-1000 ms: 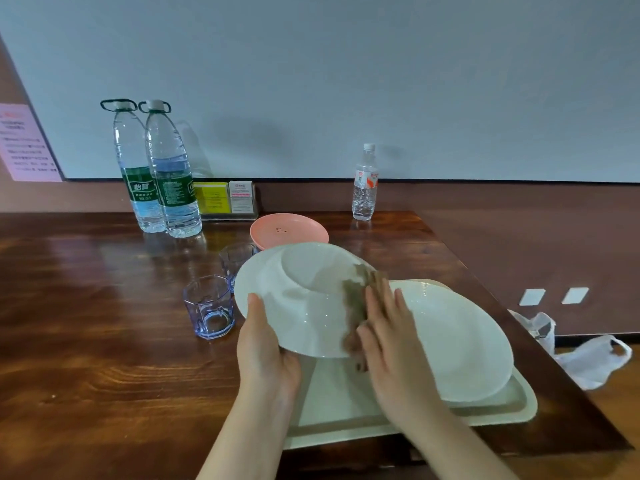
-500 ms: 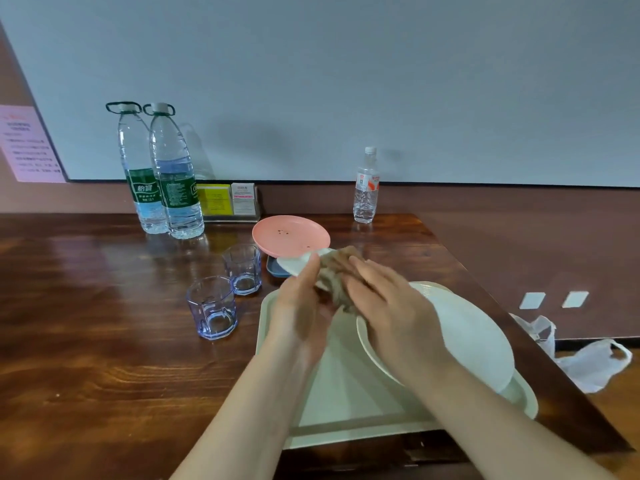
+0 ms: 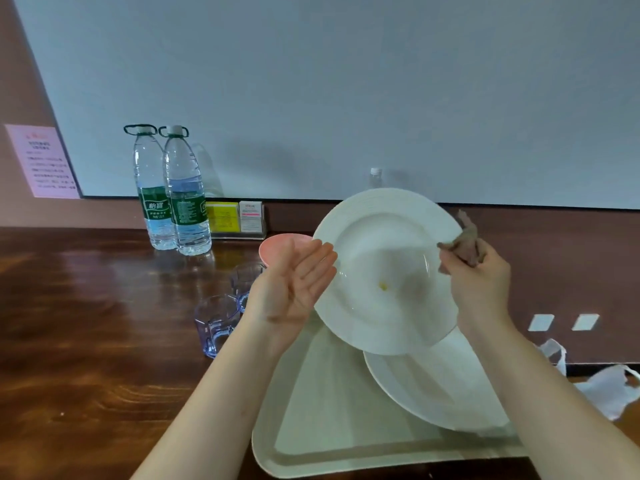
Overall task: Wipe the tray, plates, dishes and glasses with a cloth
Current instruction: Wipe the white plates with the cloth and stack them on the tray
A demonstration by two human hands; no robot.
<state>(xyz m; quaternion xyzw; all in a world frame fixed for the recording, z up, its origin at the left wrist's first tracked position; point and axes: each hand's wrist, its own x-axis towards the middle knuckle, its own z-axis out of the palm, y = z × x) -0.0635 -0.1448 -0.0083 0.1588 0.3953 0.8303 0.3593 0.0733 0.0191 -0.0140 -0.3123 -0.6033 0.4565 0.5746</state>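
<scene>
The left hand (image 3: pixel 294 285) lies flat, palm up, fingers straight against the left edge of a white plate (image 3: pixel 384 268) raised tilted above the tray (image 3: pixel 311 410). The right hand (image 3: pixel 479 282) grasps a brown cloth (image 3: pixel 464 242) at the plate's right edge. A second plate (image 3: pixel 436 386) rests on the tray

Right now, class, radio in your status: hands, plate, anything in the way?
Left hand open, palm up, fingers behind raised plate rim. Right hand grips cloth at plate's right edge. Yellow speck on plate. Nothing blocking.
</scene>
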